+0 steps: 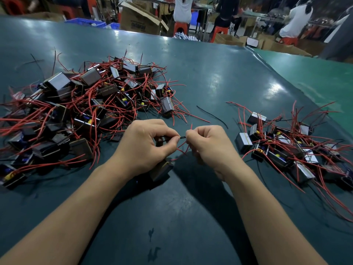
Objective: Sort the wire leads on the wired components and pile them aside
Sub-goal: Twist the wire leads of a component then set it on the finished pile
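Dark teal matting (pixel 200 77) covered the bench on which the work was done, its surface glossy under the overhead lights. At the centre, a short black wire lead (pixel 182 137) was pinched at one end between the thumb and forefinger of the left hand (pixel 145 146) and at the other end by the fingertips of the right hand (pixel 208 146), so that it was stretched between the two. Thin red leads (pixel 182 146) were looped just below the pinch, passing under the right fingers. A dark wired component (pixel 161 170) was held beneath the left palm, only partly seen. To the left of the grip and beyond it, a large tangled heap of components (pixel 76 104) with red leads was spread. To the right of the grip, a smaller pile (pixel 286 146) was laid well apart from the first. A loose black wire (pixel 212 115) was seen on the mat just beyond the right hand. Farther back, cardboard boxes (pixel 139 18), red stools (pixel 180 26) and seated people (pixel 296 22) were visible past the bench edge.
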`<state>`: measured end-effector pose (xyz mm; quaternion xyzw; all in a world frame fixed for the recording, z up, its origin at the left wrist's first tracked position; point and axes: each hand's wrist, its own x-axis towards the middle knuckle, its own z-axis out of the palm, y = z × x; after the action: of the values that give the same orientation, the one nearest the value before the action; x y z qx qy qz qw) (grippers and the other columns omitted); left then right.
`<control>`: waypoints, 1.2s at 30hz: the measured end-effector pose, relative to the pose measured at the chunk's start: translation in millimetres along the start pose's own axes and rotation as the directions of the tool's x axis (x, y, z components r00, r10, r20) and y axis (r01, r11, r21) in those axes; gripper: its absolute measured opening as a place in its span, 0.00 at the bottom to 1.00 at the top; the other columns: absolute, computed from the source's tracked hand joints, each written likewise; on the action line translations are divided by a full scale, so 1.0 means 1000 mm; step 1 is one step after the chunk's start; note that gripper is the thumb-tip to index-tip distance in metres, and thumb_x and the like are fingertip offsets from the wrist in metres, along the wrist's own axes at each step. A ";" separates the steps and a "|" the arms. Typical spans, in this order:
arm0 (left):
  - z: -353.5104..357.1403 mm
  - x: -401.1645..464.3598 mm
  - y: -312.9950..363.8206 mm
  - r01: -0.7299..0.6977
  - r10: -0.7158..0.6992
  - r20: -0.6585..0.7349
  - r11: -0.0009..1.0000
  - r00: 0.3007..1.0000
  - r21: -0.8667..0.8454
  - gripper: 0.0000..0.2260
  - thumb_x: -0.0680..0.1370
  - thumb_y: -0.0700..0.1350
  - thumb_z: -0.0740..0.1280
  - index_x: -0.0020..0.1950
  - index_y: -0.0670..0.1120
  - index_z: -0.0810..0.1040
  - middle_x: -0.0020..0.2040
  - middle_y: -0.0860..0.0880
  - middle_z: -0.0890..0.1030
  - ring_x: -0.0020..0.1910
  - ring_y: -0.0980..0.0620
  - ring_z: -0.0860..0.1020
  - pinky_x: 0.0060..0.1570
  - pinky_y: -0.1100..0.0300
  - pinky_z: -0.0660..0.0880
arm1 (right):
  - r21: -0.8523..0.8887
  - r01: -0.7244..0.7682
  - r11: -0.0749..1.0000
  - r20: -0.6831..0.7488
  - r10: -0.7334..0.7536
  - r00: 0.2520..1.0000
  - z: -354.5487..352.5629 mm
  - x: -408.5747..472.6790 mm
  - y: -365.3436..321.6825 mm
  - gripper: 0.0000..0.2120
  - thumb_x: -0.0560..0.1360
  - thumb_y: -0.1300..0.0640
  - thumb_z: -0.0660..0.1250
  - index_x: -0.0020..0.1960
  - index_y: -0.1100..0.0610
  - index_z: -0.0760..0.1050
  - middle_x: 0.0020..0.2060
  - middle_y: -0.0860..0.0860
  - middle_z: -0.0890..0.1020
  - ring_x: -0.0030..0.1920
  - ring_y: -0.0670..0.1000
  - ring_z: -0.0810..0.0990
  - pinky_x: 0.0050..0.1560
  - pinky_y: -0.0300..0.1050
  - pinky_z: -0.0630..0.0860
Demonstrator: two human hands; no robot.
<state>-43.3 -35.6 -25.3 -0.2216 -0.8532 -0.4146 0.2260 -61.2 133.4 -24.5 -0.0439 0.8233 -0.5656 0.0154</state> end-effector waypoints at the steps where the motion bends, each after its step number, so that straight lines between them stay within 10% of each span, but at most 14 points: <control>1: 0.000 0.000 0.000 0.001 -0.001 -0.006 1.000 1.000 0.009 0.03 0.73 0.41 0.72 0.41 0.43 0.86 0.35 0.51 0.81 0.33 0.55 0.78 0.36 0.65 0.71 | -0.076 0.036 0.996 -0.055 -0.040 0.998 0.003 -0.001 0.000 0.18 0.74 0.56 0.66 0.28 0.61 0.67 0.23 0.50 0.67 0.26 0.51 0.62 0.27 0.42 0.60; 7: -0.001 0.001 -0.004 0.063 -0.068 -0.104 0.997 0.992 -0.046 0.03 0.73 0.40 0.72 0.40 0.43 0.85 0.34 0.50 0.81 0.33 0.57 0.77 0.37 0.65 0.71 | -0.609 0.475 0.635 -0.081 -0.646 0.759 0.008 -0.007 -0.003 0.12 0.77 0.55 0.65 0.38 0.59 0.75 0.31 0.50 0.76 0.32 0.56 0.74 0.32 0.49 0.71; 17: -0.001 0.000 -0.003 0.094 -0.098 -0.085 0.994 0.992 -0.059 0.04 0.73 0.36 0.73 0.40 0.44 0.85 0.34 0.53 0.81 0.33 0.61 0.76 0.38 0.72 0.67 | -0.685 0.537 0.492 0.022 -0.723 0.691 0.004 -0.010 -0.004 0.13 0.75 0.57 0.66 0.33 0.61 0.75 0.29 0.54 0.76 0.31 0.59 0.74 0.28 0.52 0.73; 26: -0.004 0.000 -0.001 0.140 -0.149 -0.054 0.979 0.987 -0.145 0.03 0.74 0.37 0.73 0.41 0.43 0.85 0.34 0.54 0.80 0.31 0.63 0.75 0.35 0.73 0.67 | -0.520 0.632 0.575 0.061 -0.712 0.699 -0.016 -0.001 0.000 0.09 0.73 0.61 0.73 0.53 0.59 0.81 0.42 0.51 0.81 0.36 0.53 0.77 0.35 0.54 0.77; 36: -0.005 -0.001 -0.001 0.085 -0.090 -0.034 0.988 0.995 -0.131 0.02 0.74 0.38 0.73 0.42 0.42 0.85 0.35 0.51 0.81 0.32 0.61 0.76 0.35 0.70 0.68 | -0.458 0.637 0.620 0.143 -0.656 0.741 -0.014 -0.003 -0.002 0.12 0.79 0.56 0.64 0.41 0.62 0.79 0.31 0.50 0.76 0.33 0.51 0.74 0.35 0.50 0.73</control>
<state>-42.4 -40.5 -23.9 -0.1897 -0.8288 -0.4827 0.2099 -59.5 145.6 -17.3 -0.3283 0.8651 -0.3120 -0.2157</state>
